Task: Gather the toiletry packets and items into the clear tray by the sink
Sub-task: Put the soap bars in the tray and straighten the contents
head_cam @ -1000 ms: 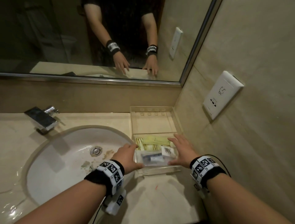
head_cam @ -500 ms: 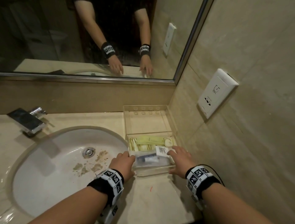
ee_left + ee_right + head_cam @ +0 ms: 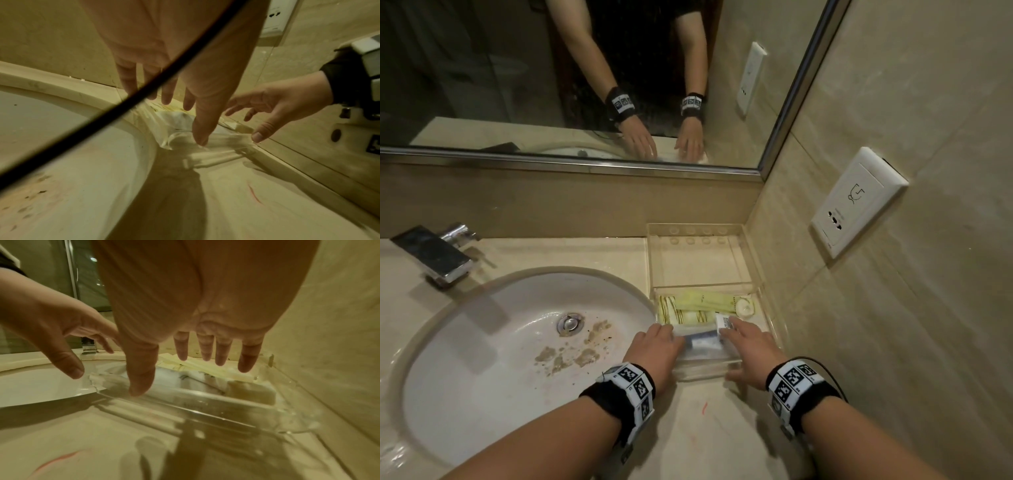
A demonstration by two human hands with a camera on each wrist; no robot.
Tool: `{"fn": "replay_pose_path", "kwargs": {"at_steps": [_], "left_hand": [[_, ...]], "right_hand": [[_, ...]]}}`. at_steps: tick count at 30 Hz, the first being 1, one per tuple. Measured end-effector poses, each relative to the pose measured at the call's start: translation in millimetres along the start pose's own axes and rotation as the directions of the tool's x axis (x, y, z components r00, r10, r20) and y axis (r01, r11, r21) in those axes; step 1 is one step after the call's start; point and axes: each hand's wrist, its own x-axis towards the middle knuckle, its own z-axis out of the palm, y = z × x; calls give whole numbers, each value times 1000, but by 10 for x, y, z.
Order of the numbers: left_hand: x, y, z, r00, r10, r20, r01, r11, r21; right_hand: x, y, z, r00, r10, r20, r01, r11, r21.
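The clear tray (image 3: 695, 263) stands on the counter between the sink and the right wall. Its far compartment is bare. The near one holds yellow packets (image 3: 705, 299), striped packets (image 3: 669, 310), a round white item (image 3: 743, 306) and a clear packet with a white-blue tube (image 3: 702, 341). My left hand (image 3: 657, 342) and right hand (image 3: 748, 342) lie over the near end with straight fingers. In the left wrist view the left hand (image 3: 194, 124) touches the tray's front rim (image 3: 216, 155) with its thumb. The right hand (image 3: 161, 374) does the same on that rim (image 3: 205, 402), fingers spread above the packets.
The white sink basin (image 3: 517, 342), stained brown near the drain, lies left of the tray, with the chrome faucet (image 3: 434, 257) behind it. A wall socket (image 3: 859, 205) sits on the right wall close to the tray. The mirror (image 3: 585, 68) runs along the back. A black cable (image 3: 102, 120) crosses the left wrist view.
The clear packet that my left hand held by the tray's near end now lies inside the near compartment. Both hands have slid forward over it and flattened.
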Motion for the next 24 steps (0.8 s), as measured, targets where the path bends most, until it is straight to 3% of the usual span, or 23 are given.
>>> {"fn": "replay_pose_path", "kwargs": {"at_steps": [5, 13, 18, 24], "left_hand": [[84, 72, 97, 996, -9, 88, 11, 1000, -14], [128, 142, 77, 997, -3, 77, 3, 1000, -2], [282, 177, -38, 999, -29, 37, 31, 998, -56], [534, 148, -52, 992, -87, 94, 95, 992, -86]], "right_hand": [[14, -156, 37, 997, 4, 75, -4, 1000, 2], [27, -6, 188, 997, -59, 41, 61, 997, -43], [331, 15, -3, 997, -35, -70, 40, 997, 60], [748, -42, -55, 1000, 8, 18, -9, 997, 77]]}}
